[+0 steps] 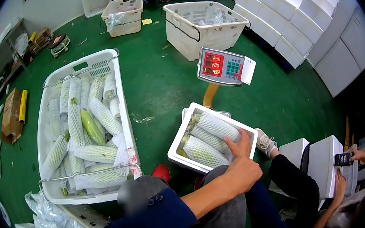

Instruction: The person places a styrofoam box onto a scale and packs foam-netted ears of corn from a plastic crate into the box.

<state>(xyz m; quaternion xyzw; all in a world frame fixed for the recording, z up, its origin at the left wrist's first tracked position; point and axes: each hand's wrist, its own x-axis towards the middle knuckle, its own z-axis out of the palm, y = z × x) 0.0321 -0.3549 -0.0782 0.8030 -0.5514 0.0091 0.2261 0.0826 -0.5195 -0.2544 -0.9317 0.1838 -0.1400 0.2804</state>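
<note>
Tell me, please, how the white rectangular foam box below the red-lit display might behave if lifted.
The white rectangular foam box is probably stiff, given its thick, straight walls. It likely feels heavier than foam alone, since it holds several plump green vegetables in white netting.

Person's navy-blue sleeves (158,221), two small round dark buttons (159,197) side by side on the left one, grey trousers (222,214), bright red shoes (163,173).

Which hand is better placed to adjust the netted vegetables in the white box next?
Probably the right hand: it reaches into the white box, at the netted vegetables, while the left hand crosses over the right arm, outside the box.
</note>
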